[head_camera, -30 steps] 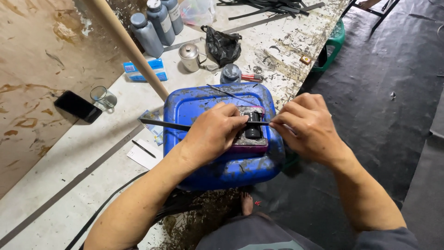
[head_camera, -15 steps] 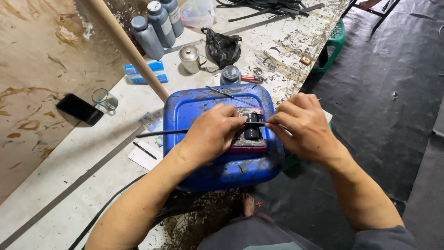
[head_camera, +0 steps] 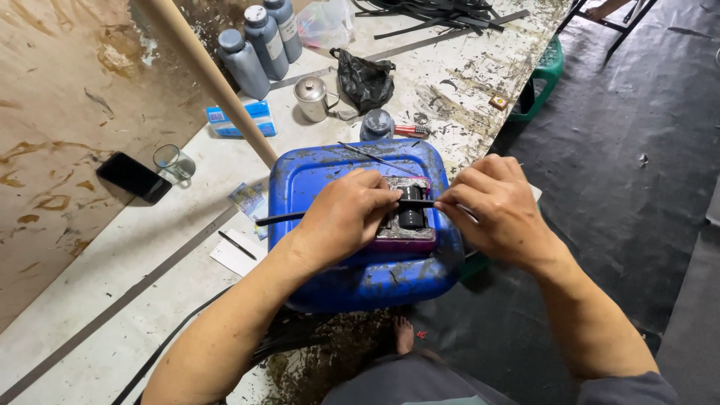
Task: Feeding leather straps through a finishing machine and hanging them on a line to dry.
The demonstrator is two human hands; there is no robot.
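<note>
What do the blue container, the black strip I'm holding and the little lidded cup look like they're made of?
Blue container: likely moulded plastic, glossy with rounded corners, smeared with dark grime.
Black strip: probably rubber or soft plastic, matte, thin and flat, held by the left hand and right hand.
Lidded cup: apparently stainless steel, a shiny silvery surface.

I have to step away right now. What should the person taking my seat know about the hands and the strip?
Left hand: pinching the black strip over the small device.
Right hand: pinching the strip's other side, beside the device.
Device sits on top of the blue container; the strip runs across it, its free end trailing left.
Done: strip laid across the device.
Left: cannot tell how much strip remains to pass.
</note>
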